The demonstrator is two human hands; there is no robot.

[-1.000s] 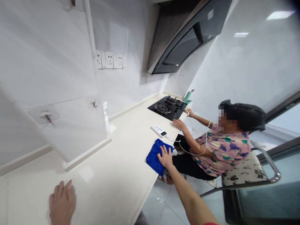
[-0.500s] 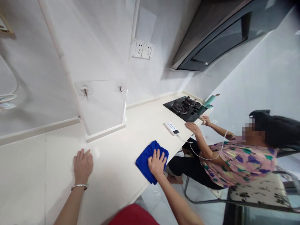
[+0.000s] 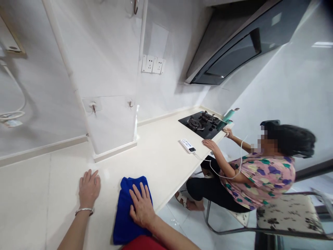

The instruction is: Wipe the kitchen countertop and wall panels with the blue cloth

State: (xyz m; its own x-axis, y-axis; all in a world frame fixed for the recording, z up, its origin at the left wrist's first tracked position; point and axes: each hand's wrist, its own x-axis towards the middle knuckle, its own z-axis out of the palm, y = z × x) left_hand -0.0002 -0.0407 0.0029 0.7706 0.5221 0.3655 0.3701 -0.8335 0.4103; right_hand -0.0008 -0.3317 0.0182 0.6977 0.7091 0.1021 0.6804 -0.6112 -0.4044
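Note:
My right hand [image 3: 142,207] lies flat, fingers spread, pressing on a folded blue cloth [image 3: 127,215] on the cream countertop [image 3: 161,156] near its front edge. My left hand [image 3: 88,188] rests palm down on the counter just left of the cloth, fingers stretched out, a thin bangle on the wrist. Neither hand grips anything.
A white power bank [image 3: 187,145] with a cable lies farther along the counter. Beyond it sits a black gas hob [image 3: 201,123] under a dark range hood [image 3: 234,48]. Another person [image 3: 249,170] sits on a chair [image 3: 286,211] at the counter's edge, hands by the hob. A white column [image 3: 111,125] juts from the wall.
My right hand has dragged the blue cloth along the counter toward me and leftward. My left hand stays planted on the counter; the view has shifted.

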